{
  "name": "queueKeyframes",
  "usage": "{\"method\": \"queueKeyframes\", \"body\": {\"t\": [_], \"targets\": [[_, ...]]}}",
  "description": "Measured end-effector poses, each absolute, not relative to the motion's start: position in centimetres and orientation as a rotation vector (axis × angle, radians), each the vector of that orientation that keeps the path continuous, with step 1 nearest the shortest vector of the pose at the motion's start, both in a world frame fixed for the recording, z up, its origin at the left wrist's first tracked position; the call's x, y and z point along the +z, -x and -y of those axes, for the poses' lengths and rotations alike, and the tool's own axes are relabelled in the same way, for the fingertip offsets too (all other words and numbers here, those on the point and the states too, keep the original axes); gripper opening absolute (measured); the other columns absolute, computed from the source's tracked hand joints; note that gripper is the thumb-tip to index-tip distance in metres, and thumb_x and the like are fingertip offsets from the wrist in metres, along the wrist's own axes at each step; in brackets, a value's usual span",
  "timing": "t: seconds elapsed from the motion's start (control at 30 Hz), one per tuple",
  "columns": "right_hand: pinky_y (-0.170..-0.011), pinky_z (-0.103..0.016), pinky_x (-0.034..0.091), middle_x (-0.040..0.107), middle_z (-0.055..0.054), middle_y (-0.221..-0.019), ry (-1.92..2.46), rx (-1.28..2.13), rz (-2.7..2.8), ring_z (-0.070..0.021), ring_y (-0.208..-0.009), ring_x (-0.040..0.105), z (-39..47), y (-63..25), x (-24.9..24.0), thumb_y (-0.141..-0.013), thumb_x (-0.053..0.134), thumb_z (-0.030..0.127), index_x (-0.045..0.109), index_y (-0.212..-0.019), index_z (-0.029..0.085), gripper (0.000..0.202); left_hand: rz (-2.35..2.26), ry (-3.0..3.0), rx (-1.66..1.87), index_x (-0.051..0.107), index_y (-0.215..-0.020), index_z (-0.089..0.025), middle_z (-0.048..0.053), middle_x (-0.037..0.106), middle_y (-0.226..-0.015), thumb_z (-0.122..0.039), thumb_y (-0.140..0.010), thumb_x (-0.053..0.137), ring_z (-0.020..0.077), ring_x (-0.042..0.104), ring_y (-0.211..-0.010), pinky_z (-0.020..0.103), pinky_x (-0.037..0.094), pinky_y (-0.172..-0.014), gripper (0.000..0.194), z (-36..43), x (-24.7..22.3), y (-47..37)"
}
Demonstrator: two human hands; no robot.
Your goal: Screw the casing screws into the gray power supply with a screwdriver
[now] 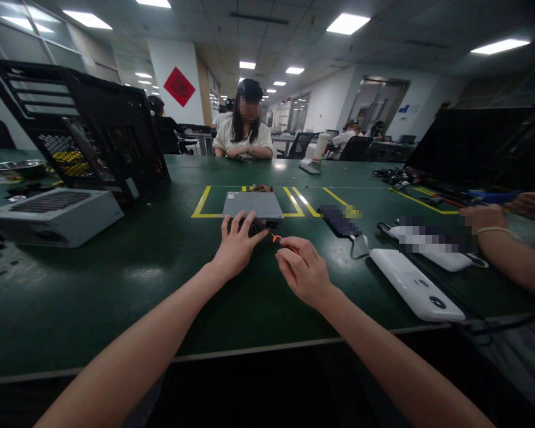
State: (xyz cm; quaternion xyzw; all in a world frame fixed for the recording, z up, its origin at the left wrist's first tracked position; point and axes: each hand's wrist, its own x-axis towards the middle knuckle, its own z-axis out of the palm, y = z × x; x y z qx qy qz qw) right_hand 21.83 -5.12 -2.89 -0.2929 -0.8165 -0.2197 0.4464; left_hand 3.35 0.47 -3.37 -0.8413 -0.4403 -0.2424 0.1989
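Observation:
A grey computer power supply lies on the green table, its near side turned toward me. My left hand grips its near left edge, fingers spread over the top and the thumb stretched along the near face toward the socket. In my right hand, the thumb and fingers close around a small screwdriver with an orange and black handle. Its thin shaft points at the lower right of the near face, close to my left thumb. Whether the tip touches a screw is too small to tell. Wires show behind the unit.
On the left stand an open black computer case, another power supply and a metal bowl. To the right lie a phone and a white power bank. A co-worker's hand is at far right; another person sits opposite.

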Motion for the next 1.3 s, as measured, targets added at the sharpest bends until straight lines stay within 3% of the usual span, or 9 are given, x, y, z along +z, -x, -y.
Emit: {"method": "queueKeyframes", "body": {"t": [0.43,0.57,0.73,0.93,1.07,1.2,1.3], "targets": [[-0.073,-0.034,0.054,0.049,-0.012,-0.112,0.742,-0.516,1.947,-0.0202,-0.102,0.054,5.1,-21.6,-2.81,-0.08,0.05,0.009,0.039,-0.114,0.022,0.038,1.251,2.348,-0.7,0.054,-0.122,-0.035,0.008,0.032,-0.141,-0.011,-0.08,0.048,0.0322,0.024,-0.129,0.059,0.016,-0.103,0.048,-0.53,-3.46,-3.47],[-0.071,-0.035,0.053,0.053,-0.009,-0.101,0.809,-0.635,1.952,-0.0196,-0.09,0.056,5.09,-21.67,-2.71,-0.081,0.056,0.015,0.043,-0.107,0.023,0.03,1.239,2.346,-0.681,0.053,-0.123,-0.034,0.01,0.03,-0.142,-0.012,-0.08,0.049,0.0346,0.024,-0.129,0.059,0.017,-0.102,0.048,-0.55,-3.49,-3.47],[-0.076,-0.034,0.054,0.052,-0.01,-0.108,0.734,-0.57,1.923,-0.0189,-0.1,0.054,4.99,-21.72,-2.75,-0.08,0.049,0.005,0.039,-0.112,0.024,0.039,1.243,2.346,-0.677,0.053,-0.122,-0.033,0.01,0.03,-0.142,-0.011,-0.08,0.048,0.0341,0.024,-0.129,0.059,0.016,-0.102,0.048,-0.47,-3.4,-3.44],[-0.077,-0.035,0.053,0.056,-0.01,-0.101,0.765,-0.627,1.989,-0.0194,-0.095,0.056,5.07,-21.88,-2.8,-0.08,0.052,0.008,0.046,-0.104,0.021,0.027,1.253,2.38,-0.666,0.054,-0.122,-0.031,0.01,0.031,-0.142,-0.008,-0.078,0.049,0.0327,0.024,-0.13,0.058,0.016,-0.103,0.05,-0.46,-3.23,-3.28],[-0.077,-0.033,0.053,0.052,-0.012,-0.11,0.75,-0.609,1.992,-0.0199,-0.101,0.054,5.15,-21.78,-2.85,-0.079,0.05,0.006,0.044,-0.106,0.02,0.031,1.248,2.382,-0.671,0.054,-0.122,-0.031,0.01,0.031,-0.143,-0.008,-0.078,0.049,0.0324,0.023,-0.13,0.058,0.016,-0.103,0.05,-0.49,-3.25,-3.26],[-0.076,-0.034,0.052,0.056,-0.01,-0.1,0.773,-0.643,1.989,-0.0197,-0.094,0.056,5.14,-21.69,-2.78,-0.079,0.052,0.007,0.047,-0.101,0.02,0.026,1.256,2.374,-0.666,0.054,-0.122,-0.033,0.009,0.031,-0.143,-0.008,-0.077,0.05,0.0325,0.023,-0.13,0.058,0.016,-0.103,0.051,-0.58,-3.34,-3.24],[-0.076,-0.032,0.053,0.053,-0.012,-0.106,0.75,-0.616,1.979,-0.0197,-0.099,0.054,5.18,-21.72,-2.69,-0.078,0.05,0.005,0.045,-0.105,0.019,0.031,1.247,2.36,-0.653,0.053,-0.123,-0.033,0.009,0.031,-0.143,-0.008,-0.078,0.05,0.0324,0.024,-0.13,0.058,0.017,-0.103,0.051,-0.64,-3.38,-3.22]]}}
